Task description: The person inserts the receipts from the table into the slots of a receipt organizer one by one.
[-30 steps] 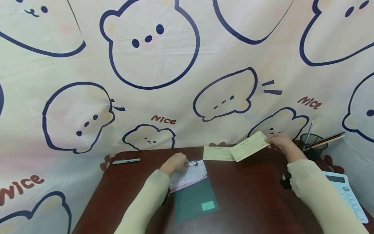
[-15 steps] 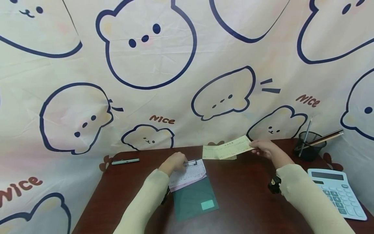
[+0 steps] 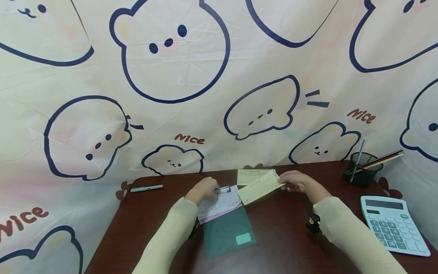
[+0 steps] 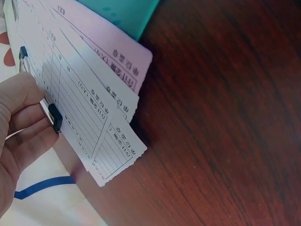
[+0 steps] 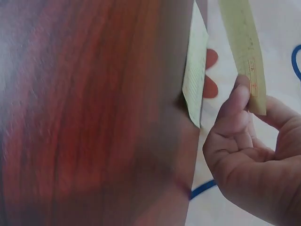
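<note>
My right hand [image 3: 301, 182] pinches one end of a pale yellow, rectangular printed paper slip [image 3: 261, 187] between thumb and fingers. The slip's other end slants down just beside a dark green, flat rectangular clipboard [image 3: 226, 234]; I cannot tell whether they touch. My left hand [image 3: 204, 190] grips the silver wire clip [image 4: 51, 110] at the clipboard's far end, over white and pink printed paper sheets [image 3: 220, 204]. Beyond the clipboard, slightly right, a second pale yellow paper slip [image 3: 251, 176] lies on the glossy reddish-brown wooden table [image 3: 291, 236]. Left of the clipboard I see a slim pale green pen [image 3: 147, 188]; well right of it, a light blue rectangular calculator [image 3: 393, 224] and a round black mesh cup [image 3: 359, 176] holding thin sticks.
</note>
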A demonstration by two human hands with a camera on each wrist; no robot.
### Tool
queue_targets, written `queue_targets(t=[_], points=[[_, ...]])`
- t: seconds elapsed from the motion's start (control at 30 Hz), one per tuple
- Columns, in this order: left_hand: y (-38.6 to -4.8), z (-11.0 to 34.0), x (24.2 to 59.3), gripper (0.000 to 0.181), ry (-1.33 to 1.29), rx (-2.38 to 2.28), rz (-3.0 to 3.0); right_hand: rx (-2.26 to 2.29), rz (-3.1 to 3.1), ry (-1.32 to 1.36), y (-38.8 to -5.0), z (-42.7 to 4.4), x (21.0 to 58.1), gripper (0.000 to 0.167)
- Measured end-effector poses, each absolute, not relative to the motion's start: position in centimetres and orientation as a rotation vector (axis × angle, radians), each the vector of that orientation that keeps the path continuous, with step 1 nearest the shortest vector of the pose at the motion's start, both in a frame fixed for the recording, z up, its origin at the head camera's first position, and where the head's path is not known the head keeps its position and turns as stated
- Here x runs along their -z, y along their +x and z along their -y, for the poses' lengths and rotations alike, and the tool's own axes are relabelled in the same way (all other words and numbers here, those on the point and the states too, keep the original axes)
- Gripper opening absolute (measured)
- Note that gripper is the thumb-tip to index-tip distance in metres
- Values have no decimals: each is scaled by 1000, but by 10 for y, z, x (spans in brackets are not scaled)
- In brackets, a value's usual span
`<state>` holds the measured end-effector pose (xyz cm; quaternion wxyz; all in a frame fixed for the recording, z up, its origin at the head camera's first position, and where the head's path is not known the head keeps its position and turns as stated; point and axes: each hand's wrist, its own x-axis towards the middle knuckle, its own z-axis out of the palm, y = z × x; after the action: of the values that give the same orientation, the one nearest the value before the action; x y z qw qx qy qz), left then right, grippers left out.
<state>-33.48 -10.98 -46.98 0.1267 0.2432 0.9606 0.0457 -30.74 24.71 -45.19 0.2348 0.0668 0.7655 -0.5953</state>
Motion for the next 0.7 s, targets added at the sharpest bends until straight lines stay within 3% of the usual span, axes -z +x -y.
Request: queue_targets(t=[0.23, 0.7], points=[[-334, 109, 468, 25, 708, -127, -2784, 1589, -2072, 147, -305, -223, 463, 47], [-337, 109, 465, 20, 764, -118, -2768, 1542, -2059, 130, -301, -176, 473, 23]])
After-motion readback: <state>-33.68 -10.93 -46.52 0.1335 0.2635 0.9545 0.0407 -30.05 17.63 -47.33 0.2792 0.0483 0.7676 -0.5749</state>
